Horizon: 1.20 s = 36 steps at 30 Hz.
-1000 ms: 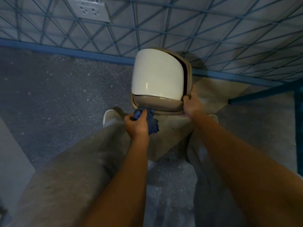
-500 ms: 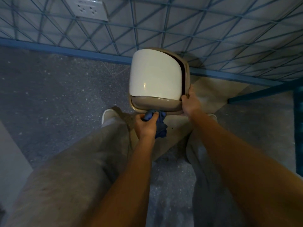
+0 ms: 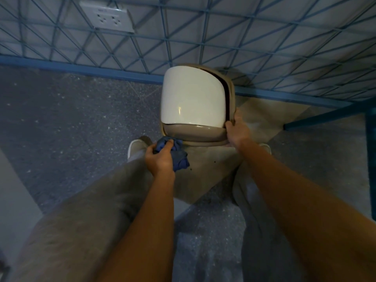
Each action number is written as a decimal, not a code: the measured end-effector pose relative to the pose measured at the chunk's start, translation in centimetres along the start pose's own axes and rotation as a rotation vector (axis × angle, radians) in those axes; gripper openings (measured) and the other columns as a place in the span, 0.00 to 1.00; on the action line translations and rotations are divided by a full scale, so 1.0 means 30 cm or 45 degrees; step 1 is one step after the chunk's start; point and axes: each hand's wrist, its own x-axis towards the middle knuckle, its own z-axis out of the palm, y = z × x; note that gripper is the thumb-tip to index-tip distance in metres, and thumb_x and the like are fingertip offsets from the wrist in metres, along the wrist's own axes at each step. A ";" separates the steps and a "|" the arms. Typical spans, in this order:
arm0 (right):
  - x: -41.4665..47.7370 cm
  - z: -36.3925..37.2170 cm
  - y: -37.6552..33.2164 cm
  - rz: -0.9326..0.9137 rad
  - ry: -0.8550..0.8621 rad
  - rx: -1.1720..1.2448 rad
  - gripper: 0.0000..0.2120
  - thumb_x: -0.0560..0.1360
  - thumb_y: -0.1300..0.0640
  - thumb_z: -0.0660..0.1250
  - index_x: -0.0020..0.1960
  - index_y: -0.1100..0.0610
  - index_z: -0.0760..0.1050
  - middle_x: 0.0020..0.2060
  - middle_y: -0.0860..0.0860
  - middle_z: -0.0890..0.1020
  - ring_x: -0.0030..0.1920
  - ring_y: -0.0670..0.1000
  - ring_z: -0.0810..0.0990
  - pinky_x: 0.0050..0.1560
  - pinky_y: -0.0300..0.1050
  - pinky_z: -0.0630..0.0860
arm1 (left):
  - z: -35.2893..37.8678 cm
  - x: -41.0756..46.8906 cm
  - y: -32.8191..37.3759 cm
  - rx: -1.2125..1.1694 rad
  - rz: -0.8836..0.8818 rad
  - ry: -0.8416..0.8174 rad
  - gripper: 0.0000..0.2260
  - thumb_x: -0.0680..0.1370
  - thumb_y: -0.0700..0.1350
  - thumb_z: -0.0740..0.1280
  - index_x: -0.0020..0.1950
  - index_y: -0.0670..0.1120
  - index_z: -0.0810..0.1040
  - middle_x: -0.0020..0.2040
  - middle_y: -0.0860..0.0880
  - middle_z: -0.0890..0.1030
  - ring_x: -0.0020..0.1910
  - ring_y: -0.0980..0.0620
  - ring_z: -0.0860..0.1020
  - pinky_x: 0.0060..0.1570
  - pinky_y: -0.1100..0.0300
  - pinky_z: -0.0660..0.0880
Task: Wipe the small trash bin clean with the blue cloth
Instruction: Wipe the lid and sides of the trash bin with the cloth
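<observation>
Head view: left hand (image 3: pixel 159 159) slid blue cloth (image 3: pixel 180 158) leftward along bin (image 3: pixel 193 98).

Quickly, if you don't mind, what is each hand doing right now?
Left hand: grips the bunched blue cloth against the trash bin's near lower edge.
Right hand: grips the bin's right near corner.

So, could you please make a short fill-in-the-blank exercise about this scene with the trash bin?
1. The left hand grips a crumpled cloth of ___ colour.
2. The cloth meets the trash bin at its near ___ corner.
3. The right hand grips the trash bin's ___ edge.
Missing words: blue; left; right.
</observation>
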 end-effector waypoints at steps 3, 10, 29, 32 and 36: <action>0.007 0.003 0.003 0.002 0.000 -0.002 0.27 0.81 0.56 0.52 0.77 0.50 0.45 0.68 0.60 0.69 0.61 0.61 0.74 0.59 0.48 0.73 | -0.003 0.018 0.010 -0.029 0.047 -0.007 0.16 0.72 0.42 0.70 0.56 0.36 0.76 0.53 0.41 0.80 0.52 0.44 0.79 0.57 0.51 0.75; 0.001 0.006 -0.009 0.030 -0.026 0.118 0.28 0.80 0.56 0.53 0.76 0.47 0.45 0.68 0.61 0.68 0.59 0.64 0.74 0.57 0.61 0.76 | -0.004 0.014 0.062 -0.055 0.101 -0.051 0.13 0.74 0.38 0.68 0.57 0.35 0.75 0.50 0.44 0.77 0.49 0.48 0.75 0.50 0.59 0.72; 0.037 -0.081 0.031 -0.059 -0.109 -0.188 0.28 0.81 0.55 0.52 0.76 0.48 0.43 0.72 0.60 0.64 0.67 0.62 0.68 0.68 0.53 0.64 | -0.061 -0.015 0.060 0.535 0.332 -0.198 0.11 0.73 0.40 0.67 0.33 0.44 0.69 0.38 0.43 0.75 0.43 0.48 0.73 0.41 0.57 0.69; 0.042 -0.079 0.020 -0.067 -0.123 -0.178 0.28 0.81 0.56 0.52 0.76 0.49 0.44 0.72 0.60 0.64 0.67 0.61 0.68 0.68 0.53 0.64 | -0.059 -0.055 0.011 0.562 0.244 -0.139 0.07 0.73 0.43 0.69 0.40 0.43 0.73 0.43 0.43 0.76 0.44 0.48 0.74 0.43 0.58 0.68; 0.036 -0.071 0.022 -0.073 -0.081 -0.181 0.26 0.80 0.57 0.54 0.76 0.52 0.50 0.70 0.59 0.67 0.66 0.62 0.69 0.69 0.53 0.66 | -0.046 -0.063 0.000 0.409 0.240 -0.048 0.08 0.73 0.41 0.69 0.48 0.37 0.77 0.45 0.41 0.78 0.44 0.47 0.75 0.44 0.58 0.69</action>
